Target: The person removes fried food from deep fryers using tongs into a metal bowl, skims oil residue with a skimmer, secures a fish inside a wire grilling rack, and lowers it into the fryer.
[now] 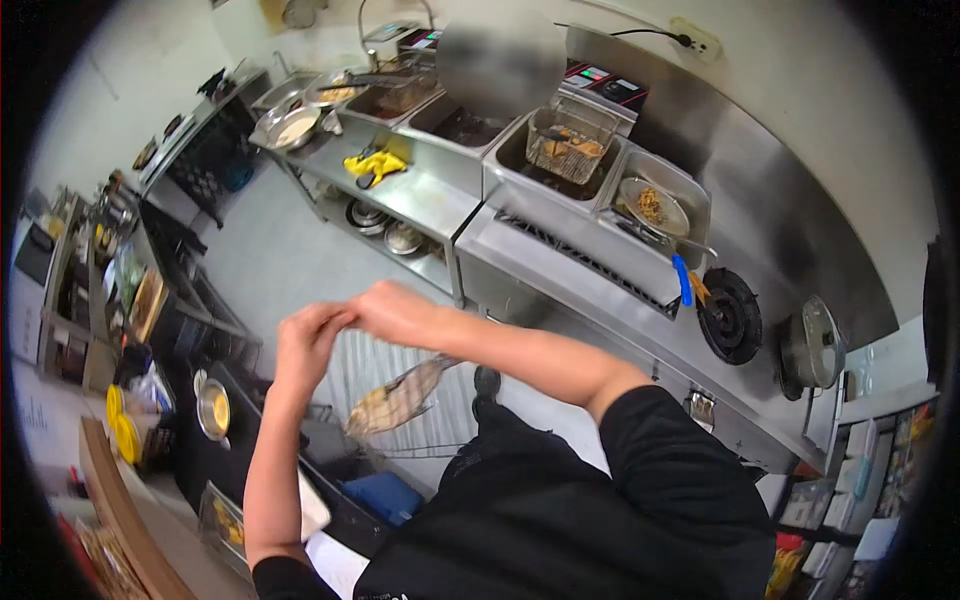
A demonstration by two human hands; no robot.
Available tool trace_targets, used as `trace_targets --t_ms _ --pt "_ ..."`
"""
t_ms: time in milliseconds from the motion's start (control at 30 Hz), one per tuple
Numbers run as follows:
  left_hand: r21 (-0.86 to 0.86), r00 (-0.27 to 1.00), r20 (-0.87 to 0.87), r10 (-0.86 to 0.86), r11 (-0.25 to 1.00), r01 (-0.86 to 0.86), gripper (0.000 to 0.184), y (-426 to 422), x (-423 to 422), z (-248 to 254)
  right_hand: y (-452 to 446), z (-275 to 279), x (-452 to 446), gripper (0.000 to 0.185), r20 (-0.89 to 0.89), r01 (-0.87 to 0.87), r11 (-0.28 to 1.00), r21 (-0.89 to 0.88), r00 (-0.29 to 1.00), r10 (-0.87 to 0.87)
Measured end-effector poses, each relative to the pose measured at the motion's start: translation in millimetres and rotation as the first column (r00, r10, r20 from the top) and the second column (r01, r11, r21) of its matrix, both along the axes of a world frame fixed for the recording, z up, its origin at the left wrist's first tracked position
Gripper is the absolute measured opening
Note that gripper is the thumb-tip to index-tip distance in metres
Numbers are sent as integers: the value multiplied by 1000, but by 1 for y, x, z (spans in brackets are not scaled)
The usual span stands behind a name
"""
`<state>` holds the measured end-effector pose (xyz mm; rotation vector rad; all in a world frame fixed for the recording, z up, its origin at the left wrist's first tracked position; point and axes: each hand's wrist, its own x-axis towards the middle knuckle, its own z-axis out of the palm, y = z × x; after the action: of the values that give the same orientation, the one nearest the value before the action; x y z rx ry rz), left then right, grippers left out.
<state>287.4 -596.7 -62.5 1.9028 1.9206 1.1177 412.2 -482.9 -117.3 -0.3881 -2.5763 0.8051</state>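
My left hand [308, 345] and my right hand [392, 312] meet in front of me at chest height, fingertips touching. The fingers of both are pinched together, and anything between them is too small or hidden to make out. Below the hands, a whole fish [398, 400] with slashes cut across its side shows against a pale striped surface [440, 430]. Its tail points toward the right arm. The fish is apart from both hands in this view. What exactly it rests on is hard to tell.
Along the steel counter at right are a fryer basket [572, 145] with fried food, a strainer [652, 205] with browned bits, a black burner [728, 315] and a pot [820, 340]. A yellow cloth [378, 165] lies farther back. At left stands a metal bowl [213, 408].
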Motion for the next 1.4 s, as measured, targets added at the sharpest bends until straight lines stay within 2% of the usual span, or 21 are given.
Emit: trace_targets --t_ms 67,133,200,267,367,400,467,500,533,600,633,700,800,867,933,1000,1133,1200,1333,1367,1400 --pt "86 976 -45 -211 973 214 9 70 25 10 46 22 50 14 34 142 987 75 989 -145" --pt "75 933 -59 -356 930 360 11 132 57 27 91 12 90 15 -41 288 953 92 958 -285" --pt "24 845 -70 -530 846 533 10 190 85 35 117 33 135 16 -15 422 900 109 906 -423" --pt "-15 704 52 -708 705 709 19 242 107 41 133 53 171 16 -30 557 828 65 830 -556" --pt "-64 615 557 -559 709 702 40 312 134 45 156 60 212 19 47 756 646 105 646 -762" --pt "-135 661 669 -341 819 558 50 342 140 40 156 68 224 25 61 799 595 89 592 -804" --pt "-298 609 793 -17 861 412 66 392 146 16 160 66 247 29 70 853 519 52 515 -854" --pt "-402 559 828 47 746 531 75 409 149 4 162 66 256 33 71 892 452 19 450 -890" --pt "-456 543 833 111 694 557 71 419 159 -11 162 67 263 33 79 898 440 21 437 -896" --pt "-381 333 924 185 481 790 55 427 174 -16 162 69 275 30 65 932 353 81 348 -935" --pt "-389 339 921 191 470 793 55 431 181 -21 163 69 280 31 55 938 340 59 337 -940" --pt "-281 154 946 284 488 826 31 435 187 -28 164 67 285 33 82 965 256 49 252 -964" --pt "-225 135 960 247 389 893 17 447 173 -13 170 56 296 36 174 993 116 7 113 -978" --pt "-247 182 964 192 402 882 18 434 155 37 176 58 300 37 173 996 86 31 80 -982" --pt "-202 133 970 203 376 904 18 433 127 71 191 67 302 41 167 999 44 27 39 -985" --pt "-206 175 978 114 410 889 18 429 100 101 213 69 311 47 152 987 64 146 41 -987" --pt "-169 248 961 -124 450 877 21 419 54 132 272 75 311 45 150 973 72 219 39 -988" --pt "-174 282 946 -157 490 854 20 412 32 145 309 53 313 45 49 986 20 165 13 -999" --pt "-217 383 907 -172 588 779 19 403 -5 150 353 27 289 48 159 999 9 45 1 -987" --pt "-222 398 904 -152 630 744 19 398 -8 151 380 -16 308 45 76 983 -22 182 -36 -996" --pt "-219 399 904 -153 635 740 19 395 -13 150 386 -29 302 45 73 983 -17 182 -31 -997"
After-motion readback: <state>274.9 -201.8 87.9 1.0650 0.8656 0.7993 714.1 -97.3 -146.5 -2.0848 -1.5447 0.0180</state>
